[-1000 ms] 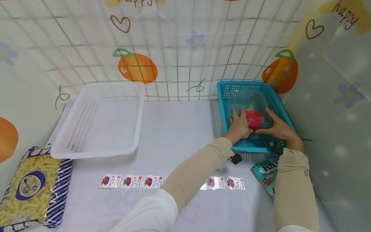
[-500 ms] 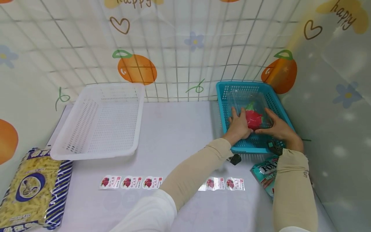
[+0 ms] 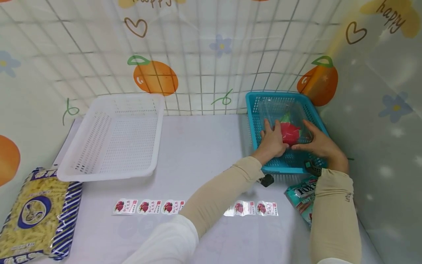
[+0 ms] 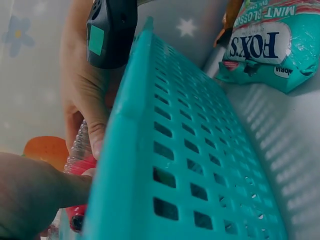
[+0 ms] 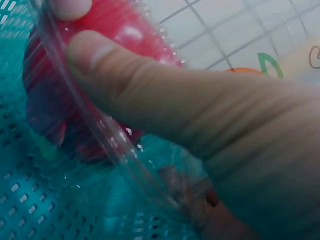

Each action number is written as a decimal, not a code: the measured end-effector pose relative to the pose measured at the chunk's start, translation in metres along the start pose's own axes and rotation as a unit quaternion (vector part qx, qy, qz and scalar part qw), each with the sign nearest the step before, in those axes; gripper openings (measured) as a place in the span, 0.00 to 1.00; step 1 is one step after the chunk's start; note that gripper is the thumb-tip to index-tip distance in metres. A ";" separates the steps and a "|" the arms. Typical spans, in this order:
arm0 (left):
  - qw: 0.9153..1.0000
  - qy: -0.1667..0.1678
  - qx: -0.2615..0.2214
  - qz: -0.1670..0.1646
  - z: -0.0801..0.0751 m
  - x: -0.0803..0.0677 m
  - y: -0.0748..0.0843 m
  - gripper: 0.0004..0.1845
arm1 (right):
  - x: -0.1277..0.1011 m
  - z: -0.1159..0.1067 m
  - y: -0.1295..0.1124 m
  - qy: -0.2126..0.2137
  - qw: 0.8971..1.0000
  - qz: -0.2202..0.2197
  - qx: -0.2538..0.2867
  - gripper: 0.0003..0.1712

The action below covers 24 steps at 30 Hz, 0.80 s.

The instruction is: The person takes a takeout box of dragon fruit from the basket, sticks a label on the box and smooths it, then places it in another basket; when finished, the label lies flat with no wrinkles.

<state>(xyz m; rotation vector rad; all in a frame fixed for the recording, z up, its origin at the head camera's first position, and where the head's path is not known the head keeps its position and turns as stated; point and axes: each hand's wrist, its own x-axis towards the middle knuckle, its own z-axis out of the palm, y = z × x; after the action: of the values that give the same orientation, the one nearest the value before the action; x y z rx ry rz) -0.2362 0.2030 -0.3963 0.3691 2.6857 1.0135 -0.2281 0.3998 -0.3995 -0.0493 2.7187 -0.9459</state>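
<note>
Left hand (image 3: 273, 142) and right hand (image 3: 319, 145) are both grasping a clear, rectangular plastic box (image 3: 280, 110), thumbs pressing at its near edge. Inside it, a round, pinkish-red fruit with green tips (image 3: 291, 132), apparently a dragon fruit, is sitting. Box and fruit are resting within the blue-green, perforated plastic basket (image 3: 287, 171).

Progress, as judged: boxing of the fruit is appearing done; whether the lid is fully closing cannot be told. Removal from the basket is not yet occurring. No label is visibly sticking to the box, so labelling is appearing outstanding.

Small white labels printed with red fruit (image 3: 148, 206) are lying in a row before the basket and to its left. Just before the basket, a teal FOX'S mint packet (image 3: 304, 196) is lying, partly hidden by a forearm. Well left of the basket, a white, perforated plastic basket (image 3: 105, 178) is standing; farthest left, a yellow, blue-striped pasta bag (image 3: 36, 216) is lying.
</note>
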 end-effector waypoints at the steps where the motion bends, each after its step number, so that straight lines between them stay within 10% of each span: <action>1: 1.000 -0.001 0.000 0.001 -0.001 -0.001 0.000 0.49 | -0.001 -0.001 -0.002 -0.001 1.000 0.001 -0.004 0.68; 24: 1.000 0.002 0.023 0.004 -0.024 -0.015 0.006 0.45 | -0.016 -0.010 -0.028 0.023 0.999 -0.008 -0.041 0.68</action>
<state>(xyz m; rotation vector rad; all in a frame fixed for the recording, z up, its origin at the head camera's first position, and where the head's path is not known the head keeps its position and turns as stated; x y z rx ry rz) -0.2287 0.1885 -0.3727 0.3869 2.7170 0.9566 -0.2163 0.3858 -0.3715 -0.0660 2.8028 -0.8489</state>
